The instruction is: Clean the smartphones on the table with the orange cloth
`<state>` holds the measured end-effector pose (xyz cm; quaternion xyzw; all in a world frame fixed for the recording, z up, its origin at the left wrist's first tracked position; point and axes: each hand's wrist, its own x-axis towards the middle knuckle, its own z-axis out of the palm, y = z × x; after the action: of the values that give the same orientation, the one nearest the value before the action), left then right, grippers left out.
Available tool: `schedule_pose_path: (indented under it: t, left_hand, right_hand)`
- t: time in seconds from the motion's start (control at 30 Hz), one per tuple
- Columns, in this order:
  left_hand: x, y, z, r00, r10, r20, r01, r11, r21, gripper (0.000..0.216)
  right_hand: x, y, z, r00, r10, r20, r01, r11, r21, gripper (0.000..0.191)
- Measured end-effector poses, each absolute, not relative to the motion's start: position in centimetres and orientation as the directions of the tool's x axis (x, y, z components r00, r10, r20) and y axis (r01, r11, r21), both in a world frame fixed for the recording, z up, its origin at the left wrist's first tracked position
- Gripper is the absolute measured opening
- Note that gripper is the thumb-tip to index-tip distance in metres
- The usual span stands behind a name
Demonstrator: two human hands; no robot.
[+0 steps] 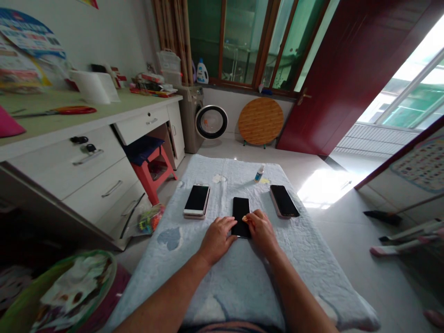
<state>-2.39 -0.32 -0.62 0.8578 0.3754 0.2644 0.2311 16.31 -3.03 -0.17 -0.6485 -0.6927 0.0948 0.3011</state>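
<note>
A black smartphone [241, 204] lies screen up on the cloth-covered table, between my hands. My left hand [219, 235] grips its lower left side, with the fingers at the edge and the thumb by the bottom corner. Pinched in my right hand [262, 231] is a small orange-yellow piece [244, 218], perhaps cloth or sponge, pressed on the screen; most of it is hidden by my fingers. To the left rests a stack of phones [197, 200] with a white-framed one on top. On the right lies another stack with a dark phone [284, 201] uppermost. A small spray bottle [259, 174] stands farther back.
A light blue cloth [222, 268] covers the table. At left are a white desk [104, 178], a red stool [152, 171] and a full waste bin [114, 277]. Behind stand a washing machine with its door [211, 122] ajar and a round wooden tabletop [261, 121].
</note>
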Motion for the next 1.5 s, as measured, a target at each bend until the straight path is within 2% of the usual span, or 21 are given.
schedule_pose_path:
  t: [0.13,0.3,0.53,0.83,0.93,1.1,1.2,1.3,1.5]
  left_hand:
    - [-2.5,-0.2,-0.8,0.561,0.771,0.301,0.488,-0.602,0.632,0.044]
    - [-2.5,-0.1,-1.1,0.556,0.772,0.309,0.482,-0.602,0.637,0.040]
    - [-2.5,-0.2,-0.9,0.562,0.781,0.272,0.486,-0.578,0.655,0.047]
    - [-2.4,-0.3,-0.9,0.554,0.783,0.281,0.504,-0.585,0.635,0.039]
    - [-2.4,-0.3,-1.1,0.547,0.783,0.297,0.507,-0.591,0.627,0.037]
    - [-2.5,-0.3,-1.1,0.555,0.783,0.282,0.499,-0.584,0.640,0.032]
    - [-2.5,-0.3,-0.9,0.548,0.790,0.276,0.491,-0.571,0.658,0.034]
    - [-2.5,-0.4,-0.8,0.544,0.793,0.274,0.498,-0.568,0.655,0.035]
    - [-2.4,-0.4,-1.0,0.556,0.784,0.278,0.536,-0.593,0.601,0.032]
  right_hand:
    - [14.6,-4.0,0.5,-0.158,0.932,0.326,0.807,0.313,-0.501,0.023]
    - [13.7,-4.4,1.3,-0.221,0.922,0.318,0.797,0.359,-0.485,0.021]
    - [14.0,-4.0,0.4,-0.152,0.928,0.341,0.820,0.311,-0.480,0.024]
    - [16.8,-2.6,-1.3,0.139,0.917,0.373,0.859,0.076,-0.506,0.027]
    - [16.9,-2.8,-1.2,0.129,0.917,0.377,0.862,0.085,-0.500,0.027]
    - [15.0,-3.6,-0.1,-0.079,0.932,0.352,0.841,0.252,-0.478,0.025]
    - [14.3,-3.9,0.3,-0.117,0.930,0.348,0.826,0.286,-0.485,0.026]
    - [14.7,-3.7,0.0,-0.084,0.935,0.344,0.828,0.257,-0.499,0.027]
    - [16.4,-2.7,-1.1,0.136,0.923,0.360,0.869,0.064,-0.491,0.026]
